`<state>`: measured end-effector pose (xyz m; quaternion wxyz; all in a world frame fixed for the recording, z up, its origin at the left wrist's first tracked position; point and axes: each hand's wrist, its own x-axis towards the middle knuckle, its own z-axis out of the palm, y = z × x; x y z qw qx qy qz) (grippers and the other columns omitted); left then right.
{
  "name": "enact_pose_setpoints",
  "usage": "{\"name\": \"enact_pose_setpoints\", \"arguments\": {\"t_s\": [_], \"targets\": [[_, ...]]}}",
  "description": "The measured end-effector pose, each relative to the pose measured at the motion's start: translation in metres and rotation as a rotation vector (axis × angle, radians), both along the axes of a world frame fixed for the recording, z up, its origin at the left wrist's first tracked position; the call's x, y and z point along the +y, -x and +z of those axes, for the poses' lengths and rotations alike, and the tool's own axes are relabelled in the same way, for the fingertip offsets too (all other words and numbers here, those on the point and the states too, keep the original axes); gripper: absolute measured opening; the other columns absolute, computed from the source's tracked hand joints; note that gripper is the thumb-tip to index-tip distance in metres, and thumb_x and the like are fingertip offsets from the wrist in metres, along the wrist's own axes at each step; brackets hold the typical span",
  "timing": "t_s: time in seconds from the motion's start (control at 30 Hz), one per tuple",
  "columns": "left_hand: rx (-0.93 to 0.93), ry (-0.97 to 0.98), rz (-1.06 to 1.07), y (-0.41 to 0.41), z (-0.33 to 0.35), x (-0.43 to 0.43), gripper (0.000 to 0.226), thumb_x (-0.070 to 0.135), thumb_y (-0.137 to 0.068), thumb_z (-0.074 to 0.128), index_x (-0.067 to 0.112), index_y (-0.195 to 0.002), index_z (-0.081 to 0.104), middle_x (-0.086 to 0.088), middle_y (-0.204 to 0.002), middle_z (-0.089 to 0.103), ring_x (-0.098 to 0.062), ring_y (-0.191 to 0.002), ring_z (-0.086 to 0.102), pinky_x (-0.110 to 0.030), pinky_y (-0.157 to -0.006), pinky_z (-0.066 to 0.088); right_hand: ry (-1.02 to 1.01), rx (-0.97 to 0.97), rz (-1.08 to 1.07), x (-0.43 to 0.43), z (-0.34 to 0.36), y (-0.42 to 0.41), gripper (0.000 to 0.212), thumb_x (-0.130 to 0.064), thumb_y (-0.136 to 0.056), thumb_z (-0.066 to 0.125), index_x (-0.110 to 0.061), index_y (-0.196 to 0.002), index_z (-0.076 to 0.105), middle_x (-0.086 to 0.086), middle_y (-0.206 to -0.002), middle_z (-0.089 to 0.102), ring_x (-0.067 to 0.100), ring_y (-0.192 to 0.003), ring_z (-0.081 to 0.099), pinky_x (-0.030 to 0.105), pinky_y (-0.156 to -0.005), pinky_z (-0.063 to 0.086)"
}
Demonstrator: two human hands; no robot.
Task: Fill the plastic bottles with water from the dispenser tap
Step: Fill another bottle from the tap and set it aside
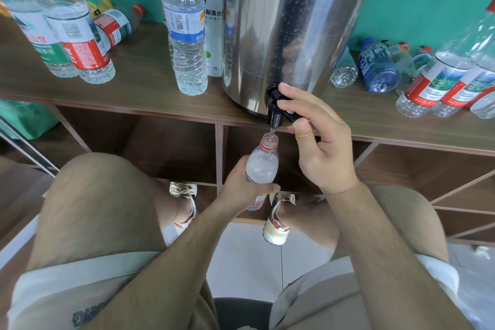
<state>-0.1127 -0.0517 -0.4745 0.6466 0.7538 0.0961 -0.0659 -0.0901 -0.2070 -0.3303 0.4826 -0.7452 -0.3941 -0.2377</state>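
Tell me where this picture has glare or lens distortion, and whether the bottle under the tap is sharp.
Head view: glare streaks run down the steel dispenser; the wide-angle lens bows the shelf and leans the side bottles outward; the bottle under the tap, gripped by the left hand, looks sharp, as does the right hand pinching the tap lever.

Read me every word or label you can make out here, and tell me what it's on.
"解质水" over "ERGY", cut off at left: white-labelled bottle.
"山泉": green-labelled bottle.
Upside-down letters, perhaps "ONG": shorts.
Red-labelled bottle and the remaining labels: too small or blurred to read.
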Motion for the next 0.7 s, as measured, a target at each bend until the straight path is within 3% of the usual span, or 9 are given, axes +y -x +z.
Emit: {"name": "enact_pose_setpoints", "arguments": {"t_s": [0.13,0.7], "targets": [[0.002,0.002,0.002,0.0,0.0,0.0,0.081,0.032,-0.071,0.096,0.043,-0.132,0.044,0.018,-0.121,0.06,-0.014,-0.111,0.061,-0.028,-0.089,0.053,-0.009,0.012,-0.006,0.001,0.002,0.002,0.03,0.002,-0.105,0.048,-0.006,-0.126,0.067,0.012,-0.145,0.062,0.03,-0.134,0.062,0.063,-0.093,0.059],[-0.008,0.032,-0.002,0.001,0.001,0.001,0.071,0.031,-0.07,0.096,0.053,-0.116,0.046,0.022,-0.115,0.06,-0.009,-0.107,0.061,-0.013,-0.072,0.047,0.025,0.012,-0.059,0.0,0.012,0.003,0.027,0.002,-0.105,0.049,0.004,-0.12,0.071,0.017,-0.138,0.066,0.026,-0.128,0.066,0.059,-0.09,0.06]]}}
